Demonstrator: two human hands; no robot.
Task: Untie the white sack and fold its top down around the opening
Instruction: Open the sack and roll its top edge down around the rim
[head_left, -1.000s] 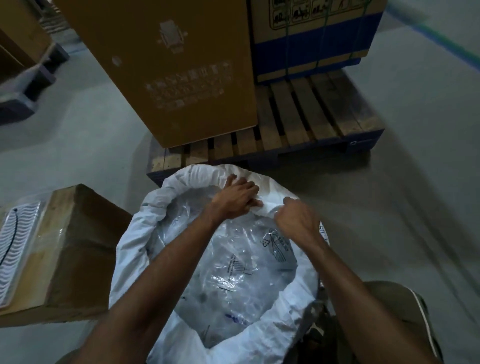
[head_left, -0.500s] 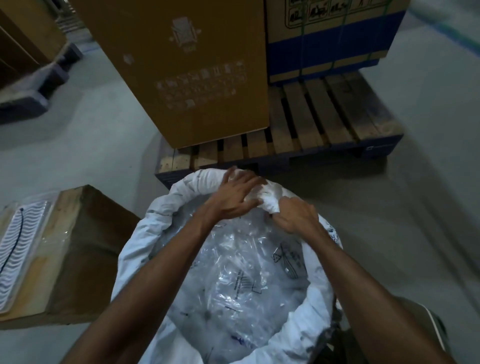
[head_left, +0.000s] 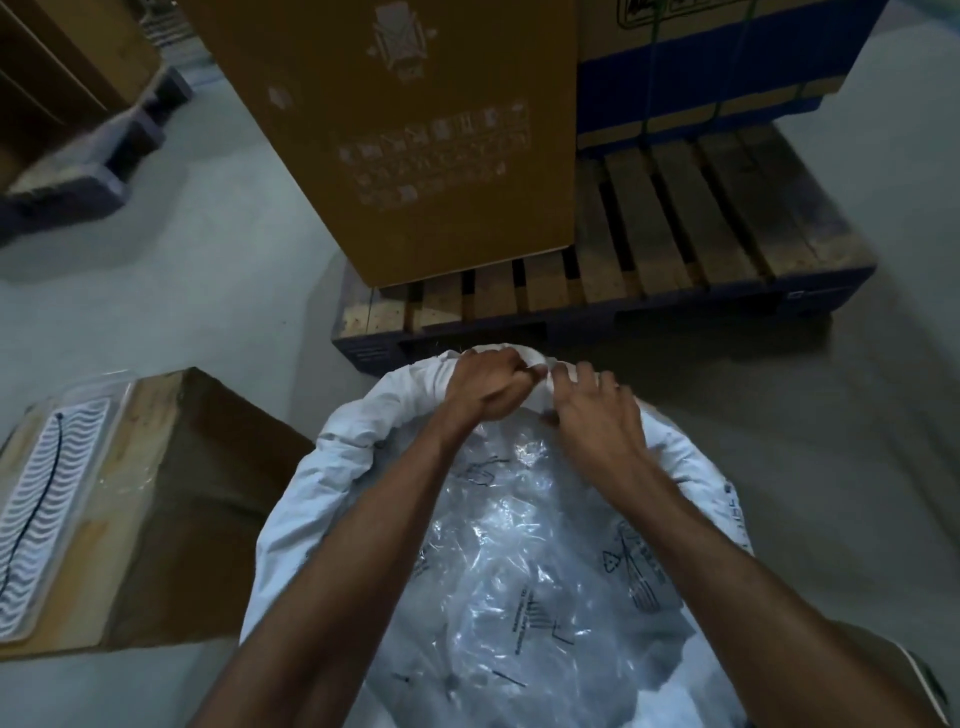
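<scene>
The white sack (head_left: 332, 467) stands open below me, its top rolled into a thick cuff around the mouth. Clear plastic bags (head_left: 524, 571) with black print fill the inside. My left hand (head_left: 483, 387) grips the rolled rim at the far side of the opening, fingers curled over the fabric. My right hand (head_left: 597, 415) is just beside it on the same far rim, fingers bent onto the white fabric. Both forearms reach across the sack's mouth.
A wooden pallet (head_left: 675, 254) lies just beyond the sack, carrying a tall brown carton (head_left: 415, 130) and a blue-banded carton (head_left: 727, 78). A brown box (head_left: 156, 514) with a clear plastic tray (head_left: 47, 493) on top stands at the left. Grey concrete floor surrounds everything.
Both hands have moved farther along the rim to the sack's far edge, rolling more fabric down. The view has shifted closer to the pallet.
</scene>
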